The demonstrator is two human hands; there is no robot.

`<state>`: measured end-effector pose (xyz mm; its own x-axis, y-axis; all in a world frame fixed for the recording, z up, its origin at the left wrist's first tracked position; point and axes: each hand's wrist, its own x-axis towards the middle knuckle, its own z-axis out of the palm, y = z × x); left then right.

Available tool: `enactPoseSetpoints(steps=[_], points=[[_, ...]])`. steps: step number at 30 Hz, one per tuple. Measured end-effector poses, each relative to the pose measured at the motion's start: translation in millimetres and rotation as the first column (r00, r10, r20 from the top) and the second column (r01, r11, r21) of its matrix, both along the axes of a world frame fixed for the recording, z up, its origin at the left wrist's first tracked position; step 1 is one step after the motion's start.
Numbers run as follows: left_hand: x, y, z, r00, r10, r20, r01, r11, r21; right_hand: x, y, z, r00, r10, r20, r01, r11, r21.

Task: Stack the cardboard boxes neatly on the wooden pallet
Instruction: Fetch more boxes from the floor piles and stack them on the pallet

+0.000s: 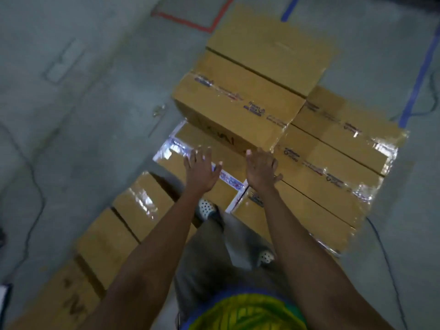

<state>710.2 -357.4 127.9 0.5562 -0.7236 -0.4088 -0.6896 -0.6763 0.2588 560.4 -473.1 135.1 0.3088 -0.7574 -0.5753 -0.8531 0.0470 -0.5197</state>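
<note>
A grey concrete floor (95, 115) spreads out beyond and to both sides of the hands. Directly beneath and ahead of them sits the stack of cardboard boxes (333, 186), its taped lower layer running out to the right of the right hand. The upper tier (250, 75) lies just ahead of the fingertips, on the lower layer; through the blur it looks like two boxes side by side. Another row of boxes (114, 234) trails back along the floor below and to the left of the left forearm. The left hand (201, 170) and right hand (262, 170) reach forward side by side, palms down, fingers straight and spread, holding nothing, their tips close to the near face of the upper tier. White perforated shoes (206, 208) show just behind the wrists. Far ahead of the hands, red tape (190, 22) marks a corner on the floor, and blue tape (419, 75) runs well off to the right.
</note>
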Motion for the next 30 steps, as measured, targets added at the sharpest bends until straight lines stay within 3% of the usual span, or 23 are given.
enactPoseSetpoints(steps=[4,9,16,19,23,30], points=[[-86,69,24,0.975,0.217,-0.058,-0.222,0.97,-0.098,-60,47,32,0.976,0.217,0.016,-0.214,0.971,-0.107],[-166,142,48,0.92,0.388,-0.045,-0.387,0.889,-0.243,-119,114,54,0.932,0.36,-0.039,-0.361,0.922,-0.14],[-225,253,55,0.805,0.593,-0.031,-0.582,0.777,-0.24,-144,215,56,0.723,0.684,-0.1,-0.69,0.706,-0.156],[-240,311,58,0.715,0.696,-0.061,-0.691,0.692,-0.21,-132,260,62,0.669,0.737,-0.096,-0.739,0.647,-0.186],[-260,401,59,0.574,0.816,-0.068,-0.808,0.55,-0.212,-117,342,64,0.523,0.846,-0.103,-0.845,0.498,-0.194],[-299,601,60,0.286,0.955,-0.076,-0.945,0.268,-0.19,-101,546,54,0.29,0.956,-0.045,-0.948,0.281,-0.149]])
